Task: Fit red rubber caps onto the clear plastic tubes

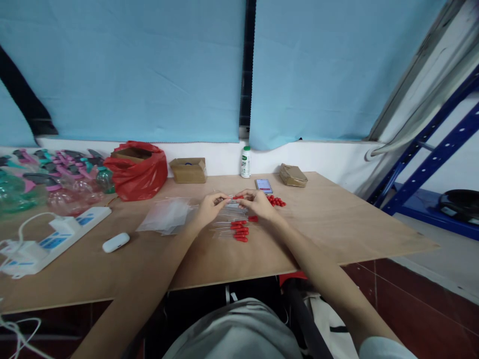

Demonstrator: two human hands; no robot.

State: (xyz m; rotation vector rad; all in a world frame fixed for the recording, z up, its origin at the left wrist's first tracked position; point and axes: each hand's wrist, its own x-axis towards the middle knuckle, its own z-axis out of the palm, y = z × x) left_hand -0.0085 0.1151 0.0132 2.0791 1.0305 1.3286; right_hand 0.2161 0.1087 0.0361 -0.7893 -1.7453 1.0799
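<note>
Both my hands meet over the middle of the table around one dropper. My left hand [214,205] pinches its thin clear tube, and my right hand [256,203] is closed on its red rubber bulb [237,198]. Below my hands lie several droppers [239,233] with red bulbs to the right and clear tubes to the left. More clear tubes [234,210] lie just beneath my fingers. Loose red bulbs [277,201] are piled to the right of my right hand. Clear plastic bags [164,215] are stacked left of my left hand.
A power strip [90,217] and a white earbud case [116,242] lie on the left. Behind stand spray bottles [75,184], a red bag [144,174], a cardboard box [189,171], a white bottle [246,163], a phone [264,186] and a brown package [293,175].
</note>
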